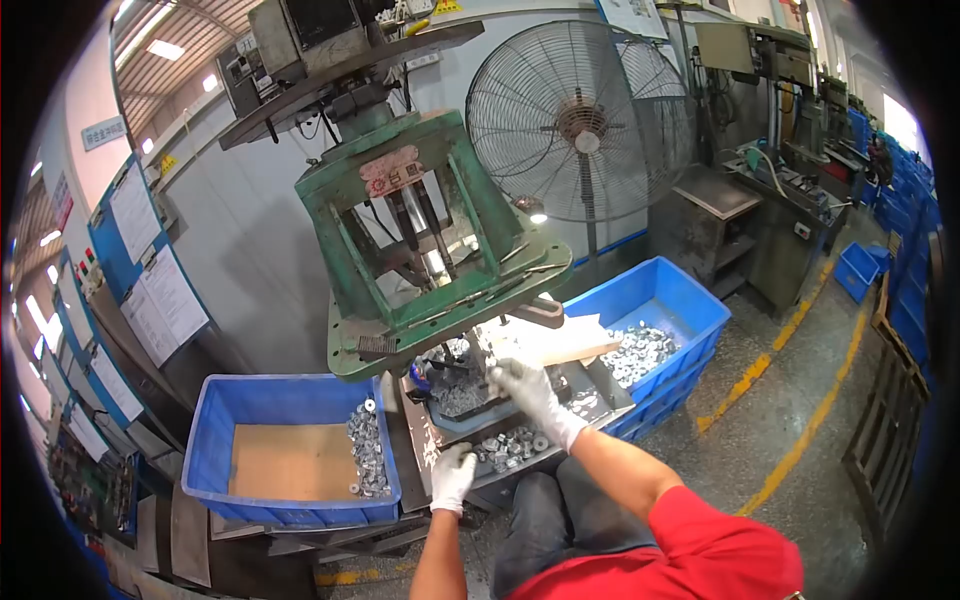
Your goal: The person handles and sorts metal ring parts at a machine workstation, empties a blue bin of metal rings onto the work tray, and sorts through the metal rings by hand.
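Note:
My left hand (453, 477), in a white glove, is at the left end of a heap of small metal parts (512, 448) on the front tray of a green machine (400, 240). Its fingers are curled at the heap, and what they hold is too small to name. Further forward, my right hand (527, 390), also gloved, reaches under the machine's head, beside the work area with metal chips (458, 390). The fingers of that hand are bent together near the tool; anything between them cannot be made out.
At the left, a blue bin (290, 508) holds cardboard and metal parts. Another blue bin (712, 318) with small metal rings (640, 352) stands at the right, a light chute leading towards it. Behind are a large fan (583, 120) and a metal cabinet (715, 190).

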`<move>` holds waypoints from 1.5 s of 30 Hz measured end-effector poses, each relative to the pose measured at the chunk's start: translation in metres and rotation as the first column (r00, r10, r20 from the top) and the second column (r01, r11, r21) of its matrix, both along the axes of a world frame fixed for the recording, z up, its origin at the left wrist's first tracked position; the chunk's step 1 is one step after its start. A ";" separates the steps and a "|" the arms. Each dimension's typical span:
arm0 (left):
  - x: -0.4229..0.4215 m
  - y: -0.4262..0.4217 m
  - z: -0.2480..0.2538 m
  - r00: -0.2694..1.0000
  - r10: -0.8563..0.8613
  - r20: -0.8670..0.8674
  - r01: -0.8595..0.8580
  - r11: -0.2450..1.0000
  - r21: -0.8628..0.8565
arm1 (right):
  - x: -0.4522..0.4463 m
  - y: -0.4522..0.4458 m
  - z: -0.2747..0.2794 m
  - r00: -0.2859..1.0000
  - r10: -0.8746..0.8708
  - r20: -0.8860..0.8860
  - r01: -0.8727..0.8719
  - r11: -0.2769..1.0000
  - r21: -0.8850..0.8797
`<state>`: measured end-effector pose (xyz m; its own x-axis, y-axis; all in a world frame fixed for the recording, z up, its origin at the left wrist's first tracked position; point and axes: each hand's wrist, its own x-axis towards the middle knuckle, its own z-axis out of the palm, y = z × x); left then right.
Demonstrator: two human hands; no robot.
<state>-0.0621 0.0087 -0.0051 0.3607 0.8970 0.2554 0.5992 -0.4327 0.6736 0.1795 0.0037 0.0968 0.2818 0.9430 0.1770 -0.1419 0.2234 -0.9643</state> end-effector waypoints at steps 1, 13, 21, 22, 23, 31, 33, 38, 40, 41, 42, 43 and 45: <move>0.007 -0.002 0.007 0.984 -0.043 -0.176 0.052 0.997 0.052 | 0.003 0.002 0.018 0.992 -0.045 -0.115 0.039 0.998 -0.049; 0.011 0.000 0.006 0.967 -0.146 -0.209 0.126 0.987 -0.104 | 0.030 0.037 0.027 0.908 -0.006 0.418 0.077 0.985 -0.152; 0.011 -0.007 0.010 0.997 0.002 0.078 0.008 0.991 -0.132 | 0.028 0.065 0.010 0.891 -0.151 0.428 0.151 0.988 0.035; 0.009 -0.006 0.008 0.995 0.014 0.098 0.003 0.984 -0.177 | 0.032 0.077 0.013 0.854 -0.132 0.503 0.160 0.987 -0.014; 0.009 -0.004 0.007 0.993 0.023 0.118 0.003 0.976 -0.218 | 0.036 0.086 0.015 0.811 -0.111 0.574 0.177 0.982 -0.059; 0.002 0.004 0.001 0.882 0.124 0.454 0.160 0.827 -0.538 | -0.007 0.008 -0.013 0.591 -0.294 0.752 -0.015 0.927 0.374; 0.001 0.003 0.008 0.847 0.106 0.521 0.239 0.800 -0.551 | -0.029 -0.024 -0.033 0.520 -0.139 0.843 -0.182 0.946 0.268; -0.010 -0.004 0.020 0.740 0.089 0.667 0.415 0.719 -0.557 | -0.055 -0.039 -0.062 0.458 0.052 0.887 -0.225 0.973 0.059; -0.013 -0.002 0.016 0.727 0.068 0.684 0.434 0.725 -0.534 | -0.052 -0.038 -0.062 0.617 -0.014 0.787 -0.217 0.958 0.187; -0.012 -0.002 0.009 0.821 0.030 0.570 0.301 0.825 -0.477 | -0.049 -0.039 -0.064 0.689 -0.041 0.723 -0.203 0.948 0.247; -0.004 -0.005 0.008 0.898 0.014 0.440 0.176 0.905 -0.387 | -0.045 -0.044 -0.059 0.779 -0.004 0.627 -0.158 0.966 0.204; 0.003 -0.007 0.007 0.954 0.020 0.300 0.064 0.961 -0.269 | -0.040 -0.044 -0.062 0.835 -0.039 0.549 -0.094 0.973 0.213; 0.012 -0.013 0.012 0.999 -0.014 -0.038 0.017 0.997 0.080 | -0.029 -0.046 -0.069 0.916 -0.112 0.386 0.030 0.977 0.211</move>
<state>-0.0500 -0.0040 0.0073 0.3853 0.8681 0.3128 0.6159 -0.4944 0.6134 0.1508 -0.0422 0.0282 0.2157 0.8576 0.4668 0.2629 0.4094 -0.8737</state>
